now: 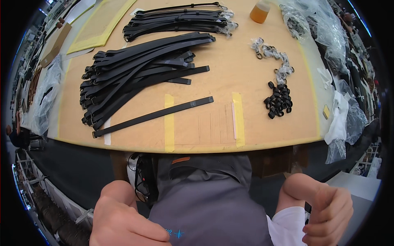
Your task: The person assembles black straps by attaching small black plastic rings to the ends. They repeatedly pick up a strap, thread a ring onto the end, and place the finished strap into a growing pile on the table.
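My left hand (123,217) is raised before the grey apron (205,201), fingers curled; its palm side is hidden, so anything inside it cannot be made out. On the other side, my right hand (324,209) is bent into a loose fist beside a white sleeve, with nothing visible in it. Both are on the near side of the table edge, apart from the goods. Nearest on the tabletop lies a single black strap (156,117) with a buckle at its left end. Behind it is a fanned pile of black buckled straps (139,69).
Another bundle of black straps (176,22) with wrapped metal ends lies farther back. Small black loops (279,102) and plastic-wrapped rings (283,71) sit at right. A cup of amber liquid (259,12) stands at the back. Yellow tape strips (169,123) mark the table (246,69).
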{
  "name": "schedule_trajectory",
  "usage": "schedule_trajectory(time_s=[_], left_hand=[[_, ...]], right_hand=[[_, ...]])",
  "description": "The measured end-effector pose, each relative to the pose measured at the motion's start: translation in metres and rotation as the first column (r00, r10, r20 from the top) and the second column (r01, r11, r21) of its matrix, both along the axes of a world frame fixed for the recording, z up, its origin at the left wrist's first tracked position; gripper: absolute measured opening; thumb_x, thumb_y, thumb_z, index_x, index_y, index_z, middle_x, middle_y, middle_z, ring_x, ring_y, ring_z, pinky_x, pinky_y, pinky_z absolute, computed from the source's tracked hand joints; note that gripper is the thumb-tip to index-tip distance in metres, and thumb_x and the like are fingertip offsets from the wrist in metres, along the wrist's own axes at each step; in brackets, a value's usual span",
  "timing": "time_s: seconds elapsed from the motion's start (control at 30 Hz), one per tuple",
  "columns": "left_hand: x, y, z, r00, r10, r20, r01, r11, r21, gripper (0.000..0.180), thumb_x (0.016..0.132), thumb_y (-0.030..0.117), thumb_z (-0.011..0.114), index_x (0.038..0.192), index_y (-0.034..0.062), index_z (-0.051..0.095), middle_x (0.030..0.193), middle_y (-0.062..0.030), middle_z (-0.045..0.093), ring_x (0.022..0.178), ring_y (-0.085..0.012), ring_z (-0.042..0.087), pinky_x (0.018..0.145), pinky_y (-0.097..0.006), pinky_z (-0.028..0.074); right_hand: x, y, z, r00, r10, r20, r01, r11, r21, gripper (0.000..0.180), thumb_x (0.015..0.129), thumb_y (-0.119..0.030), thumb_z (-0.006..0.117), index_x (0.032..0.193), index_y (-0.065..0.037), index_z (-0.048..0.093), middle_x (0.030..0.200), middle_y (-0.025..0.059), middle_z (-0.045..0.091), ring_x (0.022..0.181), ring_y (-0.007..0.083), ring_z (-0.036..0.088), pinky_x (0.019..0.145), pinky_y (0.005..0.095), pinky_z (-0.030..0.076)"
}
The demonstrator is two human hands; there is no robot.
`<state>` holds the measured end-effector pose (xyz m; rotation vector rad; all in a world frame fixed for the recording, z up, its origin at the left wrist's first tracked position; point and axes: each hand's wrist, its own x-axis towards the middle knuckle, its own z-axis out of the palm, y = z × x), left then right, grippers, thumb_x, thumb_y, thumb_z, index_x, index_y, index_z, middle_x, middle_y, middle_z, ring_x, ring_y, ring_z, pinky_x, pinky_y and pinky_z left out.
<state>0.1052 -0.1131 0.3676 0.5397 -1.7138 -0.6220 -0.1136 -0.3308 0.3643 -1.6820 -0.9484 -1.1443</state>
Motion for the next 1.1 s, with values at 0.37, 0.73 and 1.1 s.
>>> schedule_trajectory(time_s=[0.37, 0.73, 1.1], left_hand=[[0.004, -0.022, -0.006, 0.999, -0.039, -0.026, 0.038, 0.998, -0.042, 0.01, 0.07, 0.0, 0.064, 0.063, -0.0011, 0.057, 0.061, -0.01, 0.054, 0.047, -0.0175, 0.051, 0.042, -0.027, 0.037], [0.007, -0.023, 0.009, 0.998, -0.037, 0.059, 0.041, 0.997, -0.068, 0.014, 0.076, 0.0, 0.064, 0.064, -0.0014, 0.058, 0.064, -0.0097, 0.055, 0.048, -0.0169, 0.051, 0.042, -0.028, 0.035], [0.043, -0.034, -0.056, 0.987, 0.066, -0.144, 0.005, 0.896, 0.445, 0.025, 0.084, 0.018, 0.079, 0.078, -0.0052, 0.07, 0.075, -0.0135, 0.068, 0.061, -0.0238, 0.065, 0.053, -0.032, 0.048]], right_hand=[[0.028, -0.095, -0.065, 0.3, -0.55, -0.779, 0.758, 0.634, -0.156, 0.02, 0.093, -0.018, 0.07, 0.082, -0.001, 0.07, 0.066, 0.0014, 0.063, 0.059, 0.0063, 0.058, 0.056, 0.0213, 0.044], [0.164, -0.219, -0.161, -0.278, -0.721, -0.635, 0.624, 0.367, -0.69, 0.034, 0.083, -0.021, 0.076, 0.109, -0.001, 0.067, 0.092, 0.0126, 0.072, 0.084, 0.02, 0.07, 0.076, 0.0319, 0.055], [0.113, -0.118, -0.145, 0.079, -0.547, -0.834, 0.489, 0.75, -0.445, 0.025, 0.09, -0.007, 0.068, 0.113, 0.003, 0.065, 0.092, 0.0107, 0.071, 0.079, 0.0173, 0.067, 0.074, 0.0304, 0.054]])
